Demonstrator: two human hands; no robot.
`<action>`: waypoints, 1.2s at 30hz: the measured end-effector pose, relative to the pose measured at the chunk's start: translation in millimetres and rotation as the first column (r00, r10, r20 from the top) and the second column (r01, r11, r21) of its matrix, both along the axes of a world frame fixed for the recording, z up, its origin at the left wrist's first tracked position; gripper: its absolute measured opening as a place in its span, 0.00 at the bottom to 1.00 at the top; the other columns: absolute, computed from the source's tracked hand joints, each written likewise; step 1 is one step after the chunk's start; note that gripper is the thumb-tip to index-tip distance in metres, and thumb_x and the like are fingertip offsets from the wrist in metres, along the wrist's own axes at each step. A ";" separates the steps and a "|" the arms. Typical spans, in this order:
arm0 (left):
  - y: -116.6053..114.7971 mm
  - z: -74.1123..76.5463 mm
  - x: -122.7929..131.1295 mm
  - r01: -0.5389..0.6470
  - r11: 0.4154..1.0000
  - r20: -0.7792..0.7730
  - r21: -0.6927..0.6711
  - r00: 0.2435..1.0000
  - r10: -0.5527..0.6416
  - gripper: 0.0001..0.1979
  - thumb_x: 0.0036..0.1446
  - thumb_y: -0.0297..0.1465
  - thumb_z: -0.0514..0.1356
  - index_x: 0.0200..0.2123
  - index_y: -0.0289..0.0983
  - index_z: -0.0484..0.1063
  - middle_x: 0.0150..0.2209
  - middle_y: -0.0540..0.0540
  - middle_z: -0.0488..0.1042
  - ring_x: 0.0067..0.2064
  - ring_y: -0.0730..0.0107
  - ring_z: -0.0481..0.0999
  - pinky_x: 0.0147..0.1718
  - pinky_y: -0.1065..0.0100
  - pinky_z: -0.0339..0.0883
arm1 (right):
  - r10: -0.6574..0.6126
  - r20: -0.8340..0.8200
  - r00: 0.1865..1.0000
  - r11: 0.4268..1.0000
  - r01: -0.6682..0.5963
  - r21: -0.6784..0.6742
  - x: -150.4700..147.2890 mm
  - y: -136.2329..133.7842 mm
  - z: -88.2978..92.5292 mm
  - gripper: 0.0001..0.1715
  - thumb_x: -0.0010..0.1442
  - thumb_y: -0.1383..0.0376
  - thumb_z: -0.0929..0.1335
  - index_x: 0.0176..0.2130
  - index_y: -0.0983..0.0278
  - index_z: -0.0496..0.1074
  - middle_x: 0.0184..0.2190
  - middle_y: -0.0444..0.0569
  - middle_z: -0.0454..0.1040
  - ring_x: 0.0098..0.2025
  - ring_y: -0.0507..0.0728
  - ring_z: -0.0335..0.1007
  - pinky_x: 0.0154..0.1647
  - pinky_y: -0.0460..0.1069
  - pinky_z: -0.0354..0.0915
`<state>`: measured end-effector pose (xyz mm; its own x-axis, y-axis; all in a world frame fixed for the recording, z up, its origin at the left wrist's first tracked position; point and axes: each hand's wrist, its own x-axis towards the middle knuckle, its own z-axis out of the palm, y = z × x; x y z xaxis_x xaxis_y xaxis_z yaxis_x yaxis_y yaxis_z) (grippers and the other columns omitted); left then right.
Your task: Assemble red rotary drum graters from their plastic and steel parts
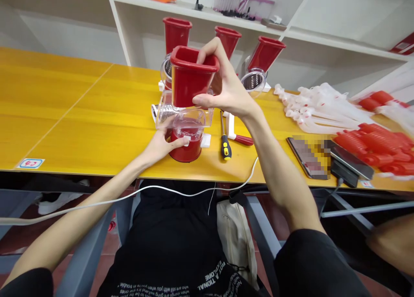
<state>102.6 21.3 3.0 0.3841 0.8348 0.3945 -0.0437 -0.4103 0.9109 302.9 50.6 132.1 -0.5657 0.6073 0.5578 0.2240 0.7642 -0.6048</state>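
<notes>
My right hand (224, 85) grips a red hopper (190, 83) by its rim and side, with the thumb in front and fingers reaching over the rim. Directly beneath it is a clear plastic housing (171, 115) on a round red base (186, 152). Whether hopper and housing touch is hidden by the overlap. My left hand (164, 143) is wrapped round the upper part of the base, thumb in front. A white knob (205, 140) sticks out at the base's right side. Right of it lie a black and yellow screwdriver (225, 148) and a white crank with a red handle (243, 139).
Behind stand three units with red hoppers (265, 54). Clear bags of white parts (318, 107), red ribbed parts (378, 146) and phones (307, 156) lie at the right. A white cable (184, 194) crosses the table's front edge; a person's arm (393, 243) shows at lower right.
</notes>
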 end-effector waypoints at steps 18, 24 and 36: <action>-13.9 2.5 9.3 -0.128 0.992 -0.094 -0.015 0.988 0.126 0.39 0.45 0.45 0.75 0.58 0.39 0.66 0.62 0.37 0.71 0.65 0.46 0.69 0.68 0.45 0.59 | -0.497 -0.015 0.867 0.862 0.496 0.105 -24.5 -45.7 -10.3 0.40 0.55 0.35 0.68 0.49 0.59 0.53 0.47 0.51 0.66 0.44 0.55 0.65 0.48 0.55 0.70; -29.2 4.1 25.3 -0.366 0.927 -0.081 0.079 0.925 0.372 0.38 0.45 0.44 0.76 0.54 0.41 0.62 0.54 0.40 0.76 0.56 0.49 0.77 0.59 0.46 0.70 | -0.684 0.058 0.727 0.729 0.678 0.099 -44.7 -56.3 -14.2 0.47 0.60 0.33 0.62 0.64 0.55 0.46 0.58 0.59 0.62 0.58 0.68 0.66 0.53 0.63 0.69; -16.0 5.9 10.0 -0.100 0.995 -0.007 0.022 0.995 0.100 0.37 0.48 0.44 0.74 0.57 0.41 0.64 0.65 0.38 0.67 0.67 0.49 0.68 0.67 0.48 0.62 | -0.242 0.152 0.958 0.969 0.232 0.080 2.7 -62.2 11.7 0.34 0.61 0.39 0.67 0.50 0.62 0.59 0.55 0.54 0.63 0.58 0.58 0.63 0.58 0.57 0.71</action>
